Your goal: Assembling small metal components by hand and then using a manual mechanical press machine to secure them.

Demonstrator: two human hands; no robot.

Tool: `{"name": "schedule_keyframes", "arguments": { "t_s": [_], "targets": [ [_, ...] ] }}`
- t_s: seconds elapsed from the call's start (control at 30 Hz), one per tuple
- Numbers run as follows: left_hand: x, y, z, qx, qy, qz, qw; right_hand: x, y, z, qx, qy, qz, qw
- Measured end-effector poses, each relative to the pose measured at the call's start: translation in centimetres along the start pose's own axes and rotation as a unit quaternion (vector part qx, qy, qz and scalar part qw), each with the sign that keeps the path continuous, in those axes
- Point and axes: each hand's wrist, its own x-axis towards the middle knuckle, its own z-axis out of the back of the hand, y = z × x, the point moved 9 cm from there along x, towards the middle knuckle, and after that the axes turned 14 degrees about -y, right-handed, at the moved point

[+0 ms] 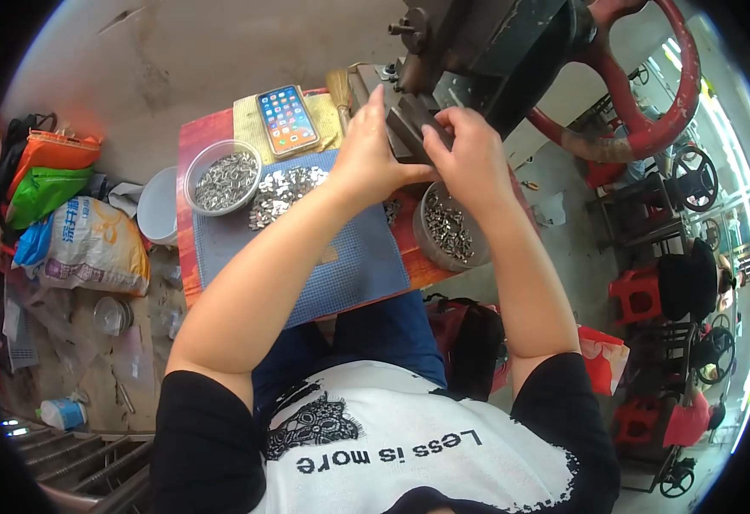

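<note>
Workshop floor [195,51] held stuffed bags [92,236] at left. Next, table [208,130]: clear tub [219,212] of metal bits, phone [288,120] far, loose shiny pieces [287,193] on blue mat [340,274]. Left hand [373,158] was released, fingers straight, beside dark press [486,51]. Second tub [424,242] sat near. Right hand [471,154] curled against the press; couldn't tell whether it gripped anything. Red wheel [636,141] stood right.

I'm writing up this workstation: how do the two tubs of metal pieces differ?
The left tub is left of the loose pile; the right tub is right of it.
The left tub's contents look bright silver; the right tub's look darker, partly brownish.
The left tub's rim is uncovered; the right hand hides part of the right tub's.
Both are round and see-through.
</note>
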Motion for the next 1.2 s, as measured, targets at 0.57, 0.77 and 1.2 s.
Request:
{"name": "schedule_keyframes", "arguments": {
  "t_s": [0.57, 0.77, 1.2],
  "targets": [
    [-0.7, -0.6, -1.0, 0.075, -0.082, -0.044, 0.993, 0.3, -0.6, -0.7, 0.026, 0.106, -0.026, 0.994],
    [-1.0, -1.0, -1.2, 0.099, -0.073, -0.046, 0.991, 0.4, -7.5, -2.6, 0.018, 0.095, -0.162, 0.982],
    [-1.0, -1.5, -1.0, 0.091, -0.084, -0.032, 0.992, -1.3, -10.8, -1.8, 0.08, -0.024, -0.222, 0.971]
  ]
}}
